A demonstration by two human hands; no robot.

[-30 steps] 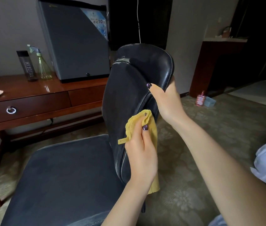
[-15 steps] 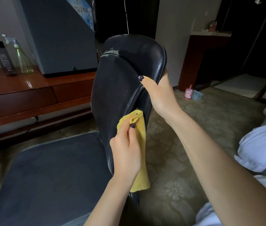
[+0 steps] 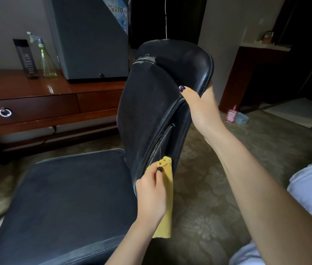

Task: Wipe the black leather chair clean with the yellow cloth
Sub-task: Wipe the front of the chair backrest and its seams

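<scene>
Yellow cloth [image 3: 169, 185] pinched by left fingers [image 3: 152, 170] on black chair [image 3: 147, 104], which right fingers [image 3: 186, 94] grip.

Dark btl [image 3: 26, 61] reads "MY BOTTLE"; fridge sticker [image 3: 119, 14] shows "10".

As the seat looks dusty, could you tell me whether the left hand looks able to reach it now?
Probably yes: the left hand holds the yellow cloth at the lower edge of the backrest, just beside the seat, with nothing visible between them.

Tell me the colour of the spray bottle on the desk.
The spray bottle is translucent pale green; head view.
</scene>
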